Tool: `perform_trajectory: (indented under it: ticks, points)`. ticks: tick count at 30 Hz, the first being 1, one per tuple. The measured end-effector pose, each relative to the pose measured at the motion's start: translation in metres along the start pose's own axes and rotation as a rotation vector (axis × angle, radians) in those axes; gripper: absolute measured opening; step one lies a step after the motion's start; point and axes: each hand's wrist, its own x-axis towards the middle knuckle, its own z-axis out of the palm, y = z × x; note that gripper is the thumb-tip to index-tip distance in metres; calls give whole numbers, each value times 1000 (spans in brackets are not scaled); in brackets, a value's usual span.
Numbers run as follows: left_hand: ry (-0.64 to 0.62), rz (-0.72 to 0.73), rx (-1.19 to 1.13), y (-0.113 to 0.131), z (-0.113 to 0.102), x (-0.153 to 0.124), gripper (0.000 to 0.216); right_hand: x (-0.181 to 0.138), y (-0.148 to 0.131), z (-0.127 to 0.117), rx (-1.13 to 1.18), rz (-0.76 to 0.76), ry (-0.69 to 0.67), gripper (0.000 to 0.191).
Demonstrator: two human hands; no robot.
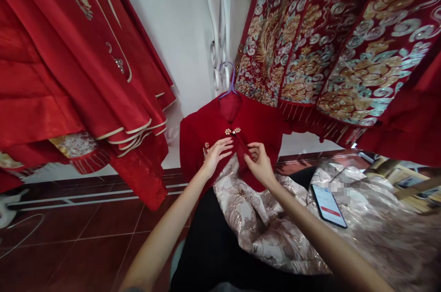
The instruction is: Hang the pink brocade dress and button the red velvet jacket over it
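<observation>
Jacket of dark-red, velvety cloth risked creasing if tugged, right hand pinching its front edge, left hand loosely spread.

A red jacket hangs on a purple hanger, red garments to either side. The right hand pinches the jacket's front edge below the clasp; the left hand, fingers outstretched, lies against the other front panel. A phone rests on patterned cloth, near the cloth's far edge.
</observation>
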Motion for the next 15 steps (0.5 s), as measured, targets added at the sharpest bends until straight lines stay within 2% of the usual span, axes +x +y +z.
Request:
perform_trajectory:
  ticks: [2, 5, 8, 11, 13, 15]
  points:
    - [32, -65, -53, -2, 5, 3, 38, 0, -9, -11, 94, 87, -6, 26]
    - [139, -151, -128, -3, 22, 7, 39, -3, -33, -15, 236, 32, -70, 28]
    - [223, -179, -241, -1, 47, 2, 45, -11, -52, -8, 319, -7, -224, 27]
    - [261, -208, -336, 1, 64, -17, 56, -20, -54, 4, 339, 25, -298, 27]
    - [313, -208, -312, 1, 64, -32, 58, -24, -51, 10, 349, 49, -322, 29]
    - [396, -185, -214, 0, 54, -45, 51, -26, -48, 16, 377, 72, -348, 31]
